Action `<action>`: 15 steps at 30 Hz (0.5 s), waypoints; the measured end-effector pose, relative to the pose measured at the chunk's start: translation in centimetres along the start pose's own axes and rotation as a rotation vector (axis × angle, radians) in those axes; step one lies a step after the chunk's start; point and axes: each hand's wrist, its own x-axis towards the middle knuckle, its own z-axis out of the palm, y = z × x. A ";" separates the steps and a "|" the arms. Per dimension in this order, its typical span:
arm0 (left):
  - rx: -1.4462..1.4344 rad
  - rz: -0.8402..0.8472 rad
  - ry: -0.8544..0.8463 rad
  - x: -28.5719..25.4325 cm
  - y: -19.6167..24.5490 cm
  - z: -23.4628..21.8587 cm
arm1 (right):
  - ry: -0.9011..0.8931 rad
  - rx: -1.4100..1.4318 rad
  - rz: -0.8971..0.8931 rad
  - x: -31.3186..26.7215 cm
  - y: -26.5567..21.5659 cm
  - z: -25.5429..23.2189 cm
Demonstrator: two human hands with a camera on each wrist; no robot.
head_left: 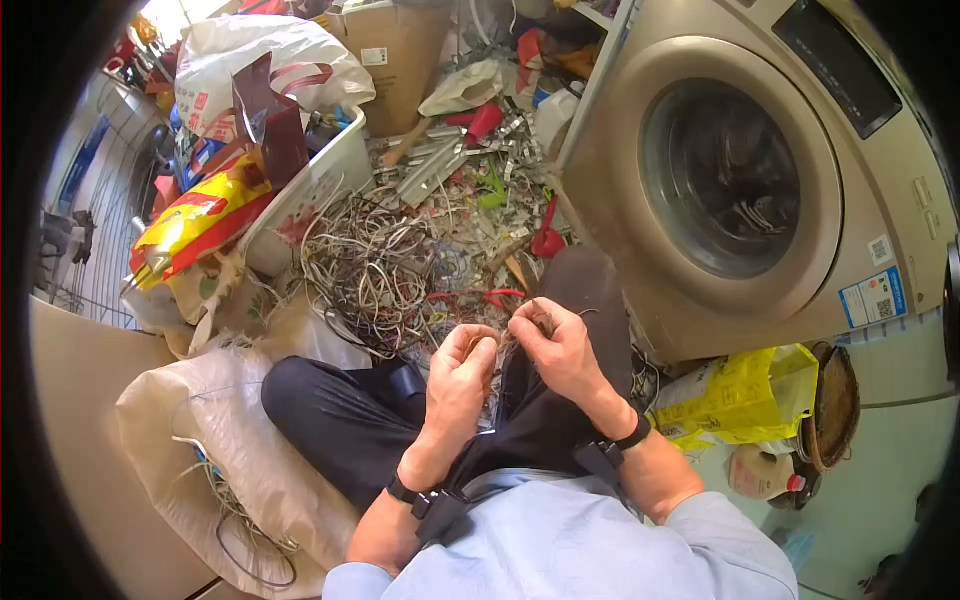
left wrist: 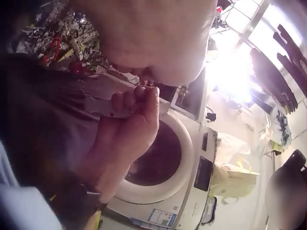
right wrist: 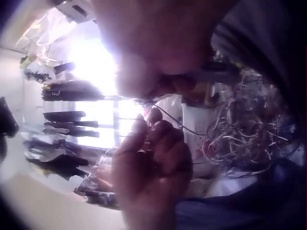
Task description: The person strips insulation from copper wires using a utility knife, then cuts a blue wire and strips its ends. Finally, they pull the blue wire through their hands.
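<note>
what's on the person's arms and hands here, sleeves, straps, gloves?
Bare hands, no gloves. Left hand and right hand each have a black strap at the wrist carrying a small black camera mount. Light blue shirt sleeves are pushed up, forearms bare. No rings or markings visible.

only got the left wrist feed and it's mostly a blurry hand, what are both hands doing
Observer: On the head view, the left hand and right hand both pinch a small bundle of wire strands between them, above the lap.
Operator: anything on the floor in front
Observer: A big tangled wire pile lies past the knees.
Operator: what's left of the person
Observer: A white sack lies by the left leg, with loose wires spilling from it.
</note>
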 end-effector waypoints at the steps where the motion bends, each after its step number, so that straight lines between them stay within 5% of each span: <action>1: 0.092 0.055 0.042 -0.2 0.4 0.8 | 0.000 -0.019 -0.003 0.0 0.1 0.0; 6: 0.603 0.226 0.118 -0.2 0.7 0.6 | 0.032 -0.116 -0.140 0.4 1.1 0.8; 8: 0.532 0.223 0.122 0.0 0.0 0.2 | 0.181 -0.386 -0.506 0.3 1.7 1.3; 15: 0.126 0.105 0.112 0.5 -0.6 0.2 | 0.239 -0.132 -0.163 -0.1 1.5 1.9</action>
